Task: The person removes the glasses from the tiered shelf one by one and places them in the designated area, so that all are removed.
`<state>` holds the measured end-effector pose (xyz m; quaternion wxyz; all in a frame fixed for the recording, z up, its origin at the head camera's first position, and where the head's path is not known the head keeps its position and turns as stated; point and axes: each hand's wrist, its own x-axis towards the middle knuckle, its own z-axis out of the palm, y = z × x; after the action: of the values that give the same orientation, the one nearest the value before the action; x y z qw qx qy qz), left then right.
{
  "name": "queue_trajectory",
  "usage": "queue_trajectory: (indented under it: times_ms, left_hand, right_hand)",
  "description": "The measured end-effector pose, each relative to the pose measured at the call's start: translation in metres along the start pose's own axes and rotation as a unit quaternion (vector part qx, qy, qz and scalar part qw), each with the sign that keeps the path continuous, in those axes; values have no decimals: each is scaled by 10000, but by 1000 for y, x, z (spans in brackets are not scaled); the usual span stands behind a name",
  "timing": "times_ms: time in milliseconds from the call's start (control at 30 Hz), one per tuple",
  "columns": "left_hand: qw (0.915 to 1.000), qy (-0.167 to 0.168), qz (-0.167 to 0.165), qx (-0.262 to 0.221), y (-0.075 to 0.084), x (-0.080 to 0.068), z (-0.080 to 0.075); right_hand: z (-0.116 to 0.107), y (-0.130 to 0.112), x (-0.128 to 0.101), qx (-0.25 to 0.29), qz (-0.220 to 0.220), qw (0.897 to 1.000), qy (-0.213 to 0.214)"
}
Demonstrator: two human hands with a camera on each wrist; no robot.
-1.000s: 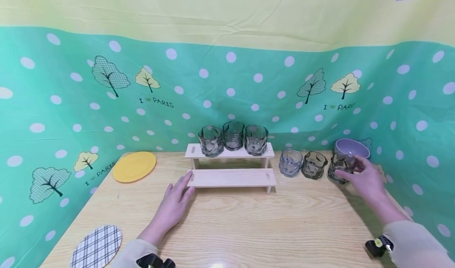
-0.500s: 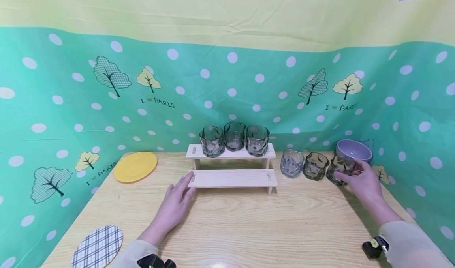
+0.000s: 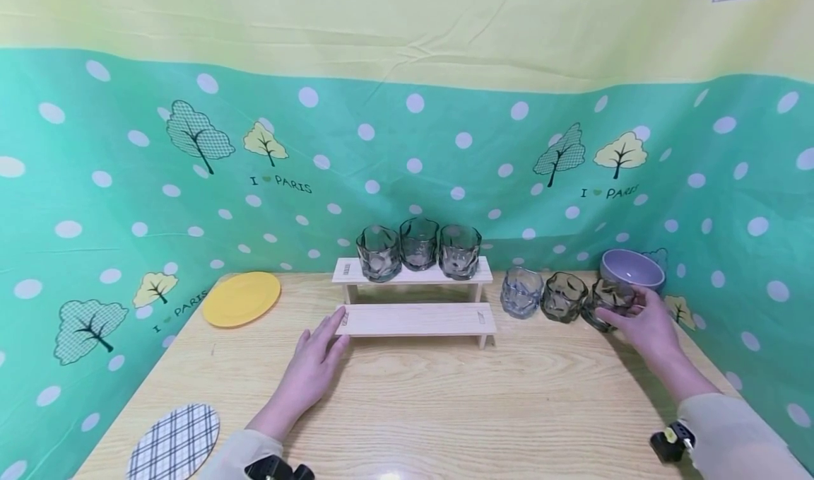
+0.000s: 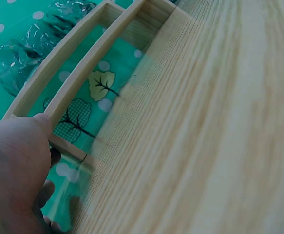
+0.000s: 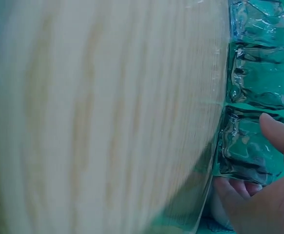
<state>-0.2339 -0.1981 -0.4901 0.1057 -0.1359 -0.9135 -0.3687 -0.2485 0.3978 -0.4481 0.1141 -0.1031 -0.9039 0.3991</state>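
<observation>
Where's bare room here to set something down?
Bare: the table in front of the lower shelf, right of the left hand; also that shelf's middle. Crowded: the upper shelf; back right, three glasses beside the purple bowl.

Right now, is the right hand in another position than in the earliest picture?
Yes, slightly: in the head view the right hand has moved left in the picture, away from the yellow tree print, which now shows more fully.
</observation>
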Motion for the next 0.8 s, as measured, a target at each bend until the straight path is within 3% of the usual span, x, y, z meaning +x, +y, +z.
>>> queue_trajectory:
  times_ms: [400,633,800]
  left_hand:
    - [10000,24,47,-7,0,0,1]
    - [10000,34,38,5,0,0,0]
    - [10000,-6,-14,31,-1,0,0]
  right_hand:
    - [-11,-22,-1,-293,-383,9988,8]
    - [-17,-65,-4,-611,-1086,9919,240]
    - [-12,-99,-10,-559,-1182,9914,14]
